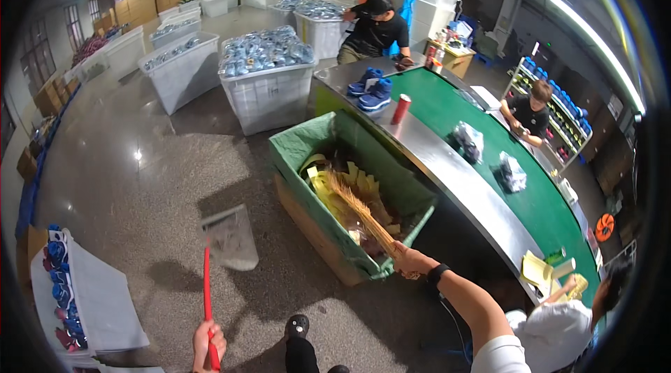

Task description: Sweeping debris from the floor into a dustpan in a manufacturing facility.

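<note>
My left hand [207, 346] is closed round the red handle of a long-handled dustpan [234, 237], whose pan hangs above the grey floor. In my right hand [414, 261] is the bound end of a straw broom [367, 218]. The broom's bristles reach into a big green-lined bin [306, 223], over yellow scraps [360, 184] and other waste inside. A dark band circles my right wrist. The bin stands against the side of a metal-edged conveyor table.
A green conveyor [433, 104] curves along the right, carrying plastic-wrapped bundles [512, 172], blue shoes [375, 94] and a red can [401, 109]. Several people work around it. White tubs [269, 97] of wrapped goods stand behind the bin. Blue shoes [61, 282] fill a white rack at the lower left.
</note>
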The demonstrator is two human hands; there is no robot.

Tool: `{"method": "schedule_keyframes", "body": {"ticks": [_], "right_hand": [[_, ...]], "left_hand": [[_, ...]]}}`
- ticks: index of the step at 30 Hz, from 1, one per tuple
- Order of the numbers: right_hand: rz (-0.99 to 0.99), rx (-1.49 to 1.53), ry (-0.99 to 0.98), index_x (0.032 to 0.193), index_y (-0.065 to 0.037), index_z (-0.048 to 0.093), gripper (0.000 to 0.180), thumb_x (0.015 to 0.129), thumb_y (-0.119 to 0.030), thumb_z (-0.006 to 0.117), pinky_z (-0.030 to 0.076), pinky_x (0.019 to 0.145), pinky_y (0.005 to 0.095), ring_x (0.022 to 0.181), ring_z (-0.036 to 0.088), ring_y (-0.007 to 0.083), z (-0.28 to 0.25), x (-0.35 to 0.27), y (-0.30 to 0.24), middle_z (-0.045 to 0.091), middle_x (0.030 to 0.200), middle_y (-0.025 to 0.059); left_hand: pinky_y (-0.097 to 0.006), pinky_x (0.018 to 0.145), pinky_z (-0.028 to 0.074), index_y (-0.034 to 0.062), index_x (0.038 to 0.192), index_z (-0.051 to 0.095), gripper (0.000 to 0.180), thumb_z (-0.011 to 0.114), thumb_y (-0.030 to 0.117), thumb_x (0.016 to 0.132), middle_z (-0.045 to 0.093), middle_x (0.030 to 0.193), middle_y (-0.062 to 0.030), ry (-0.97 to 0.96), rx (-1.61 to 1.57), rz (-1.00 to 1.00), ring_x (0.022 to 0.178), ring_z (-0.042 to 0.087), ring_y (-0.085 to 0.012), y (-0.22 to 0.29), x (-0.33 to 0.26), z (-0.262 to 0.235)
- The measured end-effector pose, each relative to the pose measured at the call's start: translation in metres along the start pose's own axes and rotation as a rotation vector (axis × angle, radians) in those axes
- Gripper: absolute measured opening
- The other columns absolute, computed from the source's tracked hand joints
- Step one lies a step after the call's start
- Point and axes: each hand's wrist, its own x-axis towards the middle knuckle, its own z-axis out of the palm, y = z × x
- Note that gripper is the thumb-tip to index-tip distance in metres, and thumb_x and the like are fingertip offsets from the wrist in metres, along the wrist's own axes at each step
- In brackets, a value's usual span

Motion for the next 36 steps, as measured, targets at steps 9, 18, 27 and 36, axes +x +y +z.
{"method": "schedule_keyframes", "body": {"ticks": [9,18,27,36], "right_hand": [[0.168,-0.748,-0.101,0.116,-0.011,0.051,0.056,0.063,-0.022,0.063,0.050,0.063,0.0342,0.078,0.063,0.0226,0.029,0.271,-0.091,0.064,0.088,0.0118],[0.083,-0.602,-0.066,0.135,-0.014,0.028,0.083,0.061,-0.019,0.066,0.049,0.063,0.0372,0.074,0.063,0.0277,-0.021,0.259,-0.106,0.063,0.084,0.0169],[0.304,-0.151,-0.031,0.137,-0.030,0.023,0.079,0.071,-0.003,0.057,0.039,0.038,0.0251,0.048,0.050,0.0108,-0.073,-0.021,-0.104,0.050,0.063,0.0001],[0.211,0.310,-0.065,0.140,-0.024,0.016,0.083,0.071,-0.001,0.056,0.037,0.038,0.0222,0.046,0.045,0.0094,-0.009,-0.106,-0.030,0.047,0.064,0.0008]], "left_hand": [[-0.020,0.034,0.022,0.0171,0.065,0.038,0.031,0.039,0.027,0.094,0.026,0.049,0.0076,0.240,-0.092,-0.185,0.037,0.027,-0.0044,0.026,0.068,-0.048],[-0.018,0.035,0.021,0.0179,0.068,0.038,0.027,0.041,0.023,0.094,0.026,0.049,0.0089,0.207,0.051,-0.241,0.037,0.026,-0.0029,0.060,0.102,-0.017],[-0.024,0.032,0.034,0.0138,0.076,0.043,0.011,0.047,0.017,0.086,0.046,0.059,0.0032,0.095,-0.167,-0.289,0.035,0.039,-0.0088,0.048,0.121,-0.034],[-0.022,0.032,0.032,0.0131,0.078,0.041,0.011,0.046,0.014,0.087,0.044,0.058,0.0029,-0.003,-0.084,-0.296,0.036,0.038,-0.0069,0.022,0.074,-0.014]]}}
